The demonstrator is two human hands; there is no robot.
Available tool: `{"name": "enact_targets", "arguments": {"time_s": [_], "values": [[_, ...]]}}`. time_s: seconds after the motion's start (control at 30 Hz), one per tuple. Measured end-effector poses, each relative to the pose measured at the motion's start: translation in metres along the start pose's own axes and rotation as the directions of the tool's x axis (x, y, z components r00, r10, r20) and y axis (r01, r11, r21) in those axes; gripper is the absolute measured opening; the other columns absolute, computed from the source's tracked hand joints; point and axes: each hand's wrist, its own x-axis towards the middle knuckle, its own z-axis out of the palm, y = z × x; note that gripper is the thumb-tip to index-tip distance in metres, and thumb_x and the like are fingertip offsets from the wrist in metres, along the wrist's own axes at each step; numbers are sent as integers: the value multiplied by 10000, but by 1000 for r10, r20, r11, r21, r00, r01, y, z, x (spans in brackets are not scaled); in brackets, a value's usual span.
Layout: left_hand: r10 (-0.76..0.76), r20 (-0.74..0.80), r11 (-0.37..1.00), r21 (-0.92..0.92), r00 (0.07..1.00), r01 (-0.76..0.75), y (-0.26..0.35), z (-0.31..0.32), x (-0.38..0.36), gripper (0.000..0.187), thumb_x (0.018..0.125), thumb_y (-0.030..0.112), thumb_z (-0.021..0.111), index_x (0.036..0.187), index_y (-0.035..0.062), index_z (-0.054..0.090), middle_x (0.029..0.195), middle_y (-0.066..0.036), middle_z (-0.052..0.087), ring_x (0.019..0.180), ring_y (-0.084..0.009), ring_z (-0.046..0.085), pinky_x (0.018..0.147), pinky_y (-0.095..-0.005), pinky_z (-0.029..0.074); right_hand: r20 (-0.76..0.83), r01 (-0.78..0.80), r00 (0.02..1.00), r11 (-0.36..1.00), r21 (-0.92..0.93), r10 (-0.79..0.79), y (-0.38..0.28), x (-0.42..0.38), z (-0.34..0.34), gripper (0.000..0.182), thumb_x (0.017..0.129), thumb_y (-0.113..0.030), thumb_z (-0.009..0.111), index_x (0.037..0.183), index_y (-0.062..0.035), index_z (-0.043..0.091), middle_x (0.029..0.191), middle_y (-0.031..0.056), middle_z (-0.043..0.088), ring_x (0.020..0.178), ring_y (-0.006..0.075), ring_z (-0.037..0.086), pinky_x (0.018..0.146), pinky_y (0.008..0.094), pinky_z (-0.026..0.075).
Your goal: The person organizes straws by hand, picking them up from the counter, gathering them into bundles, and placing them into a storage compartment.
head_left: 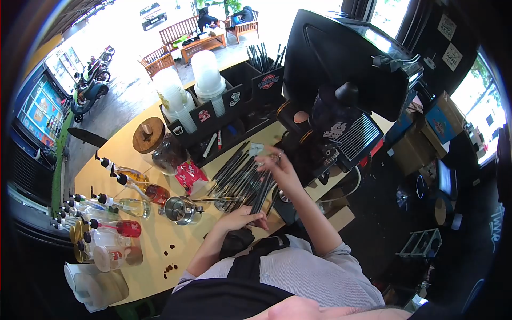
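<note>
just left of the coffee machine point(341, 61), with its broad black side panel, thin glossy black straws point(234, 173) fan out over the smooth wooden table point(154, 248). the left hand point(242, 218), on the machine's near left, has its fingers wrapped around the lower end of a bunch point(261, 198), stiff and slanting. and the right hand point(280, 169), closer to the machine, reaches across the upper ends, fingers bent, beside a crumpled white scrap point(256, 149); whether they pinch anything, i can't tell! further left of the machine, a shiny pink packet point(190, 177), all creases, then a round steel jug point(180, 210) with a polished rim. beyond the packet from the machine, a clear jar point(168, 154) wears a thick wooden lid point(149, 134). farthest left of the machine, slim pump bottles point(128, 228) glow red and amber, see-through, near small dark spots point(170, 268).
</note>
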Motion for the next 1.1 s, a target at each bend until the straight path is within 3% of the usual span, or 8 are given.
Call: {"name": "enact_targets", "arguments": {"time_s": [0.17,0.23,0.47,0.57,0.63,0.83,0.97,1.1], "values": [[-84,55,996,33,995,82,4,5,-2,282,992,227,502,1067,-33,581,973,-159,690,959,-217,660,884,-326,514,-30,123,992,986,115,-121,-18,5,-1,403,1023,-297,426,1276,6,508,1130,116,630,966,167,623,780,294,531],[-95,72,992,91,993,88,3,4,-1,280,994,224,498,1071,-33,579,979,-163,688,968,-220,659,889,-325,511,117,94,989,995,17,-96,-11,7,-8,406,1032,-293,399,1166,41,587,1076,117,651,966,195,642,801,307,539],[-29,125,997,-65,992,37,-1,4,-2,264,1001,206,481,1069,-35,565,1005,-165,665,992,-247,652,901,-349,512,135,48,990,997,-53,-40,6,4,-9,456,1042,-288,360,1028,66,646,1002,162,677,916,231,679,804,327,545],[7,149,990,-138,989,14,-10,5,-1,263,998,202,485,1087,-37,550,1002,-167,656,994,-263,651,908,-374,515,240,-29,970,999,-40,38,4,3,-9,381,1038,-255,379,1172,45,572,1078,172,652,981,226,657,827,342,544],[35,162,986,-168,986,-8,-11,5,-1,264,996,200,489,1096,-38,543,996,-167,652,991,-270,651,912,-387,516,154,-93,987,946,310,46,-12,-4,4,370,1029,-237,403,1306,-1,470,1153,183,620,1025,240,641,859,357,535],[63,116,984,-173,991,-42,-6,10,-2,273,1004,258,475,1068,0,540,840,-110,619,795,-212,636,721,-342,522,324,-324,921,884,337,215,-9,-13,2,352,1017,-223,435,1305,-22,459,1094,151,627,1006,242,643,877,365,529],[89,69,948,-312,994,-64,-7,16,4,294,1020,321,430,902,57,481,664,5,431,555,-105,417,515,-243,356,344,-270,924,922,276,168,7,-12,0,299,1011,-260,459,1087,5,576,948,97,656,926,208,668,862,326,523],[133,12,920,-372,991,-119,1,22,6,317,1021,348,418,811,113,385,613,50,280,497,-64,255,447,-218,228,289,-261,928,964,52,236,-4,-13,0,260,1005,-224,475,1096,-7,585,974,76,659,936,179,640,834,310,501]]}}
